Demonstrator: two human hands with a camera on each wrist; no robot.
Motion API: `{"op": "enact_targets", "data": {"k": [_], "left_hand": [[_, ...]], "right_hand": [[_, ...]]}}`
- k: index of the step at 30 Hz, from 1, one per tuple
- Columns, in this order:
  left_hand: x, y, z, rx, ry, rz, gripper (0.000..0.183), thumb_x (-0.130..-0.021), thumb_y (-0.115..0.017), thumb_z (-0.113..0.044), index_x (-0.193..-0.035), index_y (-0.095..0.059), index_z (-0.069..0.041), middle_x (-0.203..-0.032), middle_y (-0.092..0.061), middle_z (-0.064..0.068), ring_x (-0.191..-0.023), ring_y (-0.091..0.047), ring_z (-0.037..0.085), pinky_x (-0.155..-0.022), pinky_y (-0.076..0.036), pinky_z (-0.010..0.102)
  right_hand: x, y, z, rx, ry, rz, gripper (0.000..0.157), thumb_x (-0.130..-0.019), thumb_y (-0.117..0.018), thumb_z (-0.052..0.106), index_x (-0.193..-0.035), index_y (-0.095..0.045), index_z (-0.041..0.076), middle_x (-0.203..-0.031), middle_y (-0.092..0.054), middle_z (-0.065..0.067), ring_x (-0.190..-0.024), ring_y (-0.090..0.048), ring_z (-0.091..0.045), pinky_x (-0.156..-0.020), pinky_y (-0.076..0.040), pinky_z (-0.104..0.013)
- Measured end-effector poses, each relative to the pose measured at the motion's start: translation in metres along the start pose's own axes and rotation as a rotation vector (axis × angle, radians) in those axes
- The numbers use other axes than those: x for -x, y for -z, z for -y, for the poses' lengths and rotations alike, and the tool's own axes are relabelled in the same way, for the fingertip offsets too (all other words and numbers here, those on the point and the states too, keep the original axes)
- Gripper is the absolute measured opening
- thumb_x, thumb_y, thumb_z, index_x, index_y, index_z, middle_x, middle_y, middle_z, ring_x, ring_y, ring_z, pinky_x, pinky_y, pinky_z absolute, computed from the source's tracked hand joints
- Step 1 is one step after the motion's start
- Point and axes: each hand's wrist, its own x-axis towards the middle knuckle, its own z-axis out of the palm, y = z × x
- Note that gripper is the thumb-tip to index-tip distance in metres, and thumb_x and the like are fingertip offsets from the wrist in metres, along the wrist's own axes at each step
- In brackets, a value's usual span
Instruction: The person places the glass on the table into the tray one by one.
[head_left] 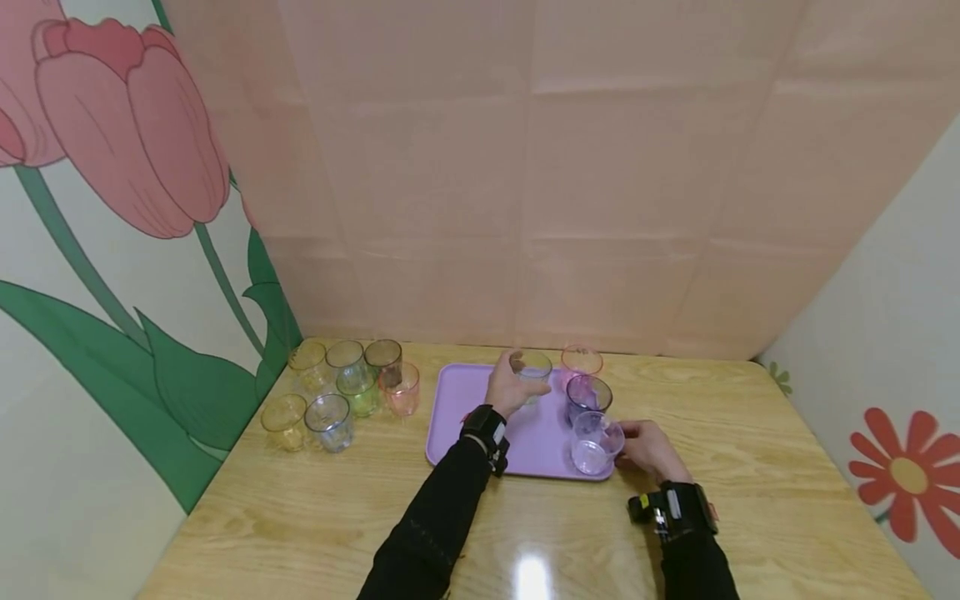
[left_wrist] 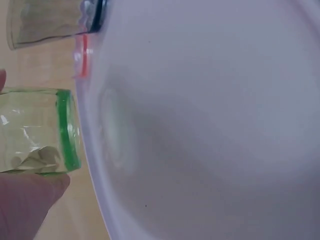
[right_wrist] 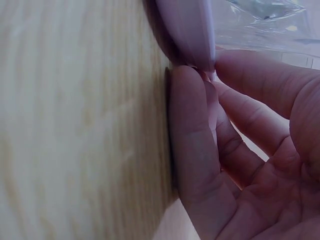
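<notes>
My left hand grips a green-tinted glass over the back of the purple tray. In the left wrist view the glass's green rim faces the tray, with the thumb along one side. On the tray's right side a pink glass, a dark purple glass and a clear glass stand in a row. At the front right corner my right hand pinches the tray's edge, thumb on top and fingers beneath, beside the clear glass.
Several coloured glasses stand at the left of the wooden table, among them a yellow glass, a blue glass and an orange-pink glass. A pinkish covered wall rises behind the table's back edge.
</notes>
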Motion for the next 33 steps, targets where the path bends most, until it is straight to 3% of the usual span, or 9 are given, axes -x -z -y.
{"op": "enact_targets", "data": {"k": [3, 9, 19, 26, 33], "left_hand": [[0.000, -0.001, 0.002, -0.048, 0.018, 0.030, 0.084, -0.068, -0.088, -0.011, -0.139, -0.044, -0.009, -0.136, -0.056, 0.019, -0.124, -0.054, 0.035, -0.100, -0.048, 0.044], [0.001, -0.004, 0.003, -0.211, 0.018, 0.058, 0.085, -0.065, -0.091, -0.016, -0.139, -0.047, -0.012, -0.129, -0.059, 0.019, -0.113, -0.058, 0.032, -0.092, -0.050, 0.043], [-0.006, -0.013, 0.002, -0.209, 0.011, 0.009, 0.087, -0.067, -0.089, -0.012, -0.140, -0.042, -0.003, -0.135, -0.057, 0.021, -0.122, -0.056, 0.037, -0.101, -0.047, 0.044], [-0.011, -0.021, 0.005, -0.368, -0.018, -0.026, 0.087, -0.070, -0.089, -0.021, -0.140, -0.042, -0.003, -0.128, -0.059, 0.024, -0.117, -0.058, 0.036, -0.100, -0.047, 0.044], [-0.018, -0.022, 0.000, -0.370, 0.010, -0.050, 0.089, -0.073, -0.087, -0.022, -0.145, -0.036, -0.006, -0.131, -0.054, 0.026, -0.121, -0.054, 0.038, -0.104, -0.044, 0.046]], "right_hand": [[-0.001, -0.001, 0.001, -0.007, 0.003, 0.001, 0.028, -0.091, -0.061, 0.002, -0.116, -0.064, -0.010, -0.093, -0.067, -0.014, -0.075, -0.062, -0.017, -0.066, -0.057, -0.031], [0.000, -0.002, 0.000, -0.005, -0.002, 0.009, 0.028, -0.091, -0.061, 0.003, -0.115, -0.065, -0.010, -0.093, -0.067, -0.014, -0.074, -0.062, -0.017, -0.065, -0.057, -0.031], [0.000, -0.001, 0.000, -0.033, -0.017, 0.004, 0.028, -0.092, -0.060, 0.001, -0.116, -0.064, -0.010, -0.095, -0.067, -0.014, -0.076, -0.062, -0.016, -0.067, -0.057, -0.031], [0.002, -0.003, 0.000, -0.050, -0.022, 0.003, 0.027, -0.091, -0.061, 0.001, -0.115, -0.064, -0.010, -0.095, -0.068, -0.014, -0.074, -0.061, -0.016, -0.067, -0.057, -0.032], [0.001, -0.001, 0.000, -0.053, -0.003, 0.000, 0.027, -0.093, -0.059, 0.002, -0.116, -0.063, -0.012, -0.092, -0.069, -0.014, -0.074, -0.062, -0.015, -0.065, -0.056, -0.032]]}}
